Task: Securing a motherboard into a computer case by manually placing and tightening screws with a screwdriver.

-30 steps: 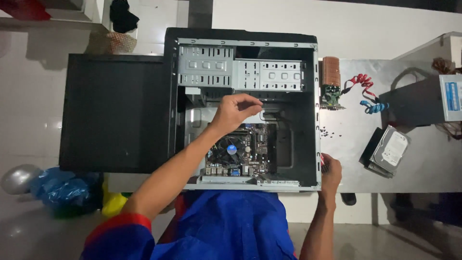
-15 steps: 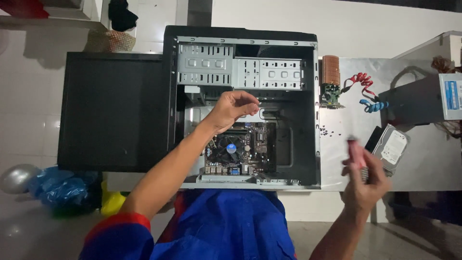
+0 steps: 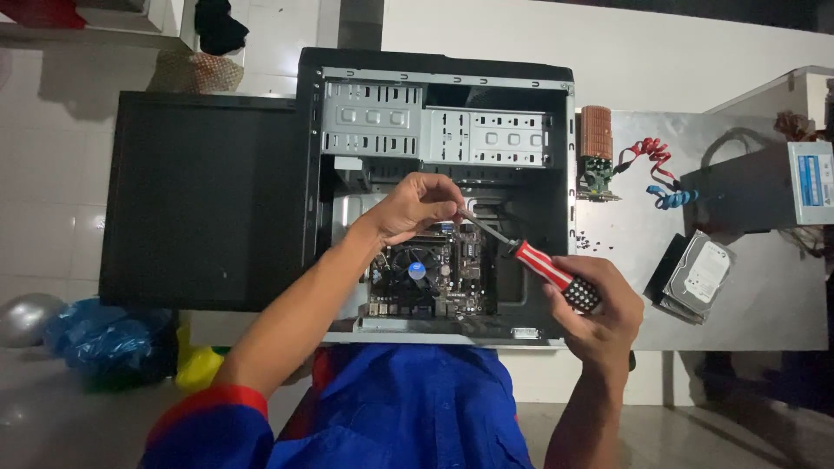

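An open black computer case (image 3: 565,174) lies on its side on a white table, with a motherboard (image 3: 456,278) and its round cooler fan (image 3: 418,269) inside. My left hand (image 3: 415,207) hovers over the motherboard's upper edge, fingers pinched at the tip of a screwdriver shaft. My right hand (image 3: 595,308) grips the red and black handle of that screwdriver (image 3: 530,260), which slants up-left into the case. Whatever small part my left fingers hold is too small to make out.
The detached black side panel (image 3: 204,200) lies left of the case. On a metal sheet at the right sit a graphics card with copper heatsink (image 3: 596,152), red and blue cables (image 3: 651,169), a power supply (image 3: 764,187), a hard drive (image 3: 702,274) and small loose screws (image 3: 591,243).
My right hand rose from the case's lower right corner, picked up the screwdriver beside the case, and brought its tip in to my left fingers. My left hand stayed over the motherboard.
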